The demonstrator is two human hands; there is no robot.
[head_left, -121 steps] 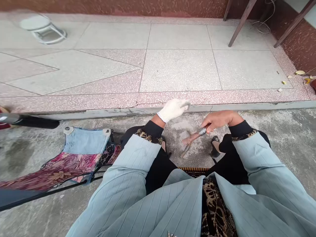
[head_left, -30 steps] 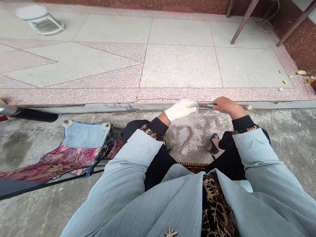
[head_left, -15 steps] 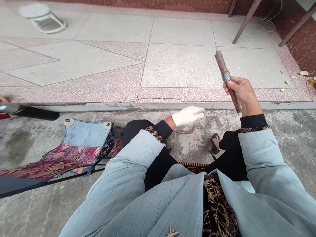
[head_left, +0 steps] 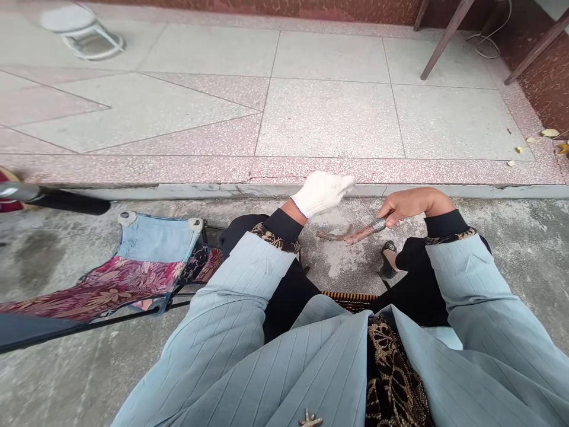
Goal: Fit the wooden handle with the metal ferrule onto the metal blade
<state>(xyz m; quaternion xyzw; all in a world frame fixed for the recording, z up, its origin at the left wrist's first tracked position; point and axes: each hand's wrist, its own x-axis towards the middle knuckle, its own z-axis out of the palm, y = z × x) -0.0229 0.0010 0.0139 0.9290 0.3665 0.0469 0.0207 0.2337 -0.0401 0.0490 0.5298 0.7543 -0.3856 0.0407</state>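
Observation:
My right hand (head_left: 413,203) is bare and closed around a brown wooden stick (head_left: 361,232), which slants down to the left. A band of grey wire (head_left: 379,225) is wound round the stick beside my fingers. My left hand (head_left: 322,193) wears a white knitted glove and its fingers are pinched together. From those fingertips a thin strand (head_left: 365,206) runs taut to the wound band. Below, a brown twig-like piece (head_left: 329,236) shows against the concrete, partly behind the stick's tip.
A tiled step (head_left: 329,124) rises in front of my knees. To my left stands a folding chair (head_left: 155,237) with patterned cloth, near a black handle (head_left: 75,200). Farther off are a white stool (head_left: 93,35) and wooden legs (head_left: 447,38). Peel-like scraps (head_left: 550,133) lie at the right.
My right hand has come down and turned, swinging the stick from nearly upright to a leftward slant. My gloved left hand has risen slightly and moved left.

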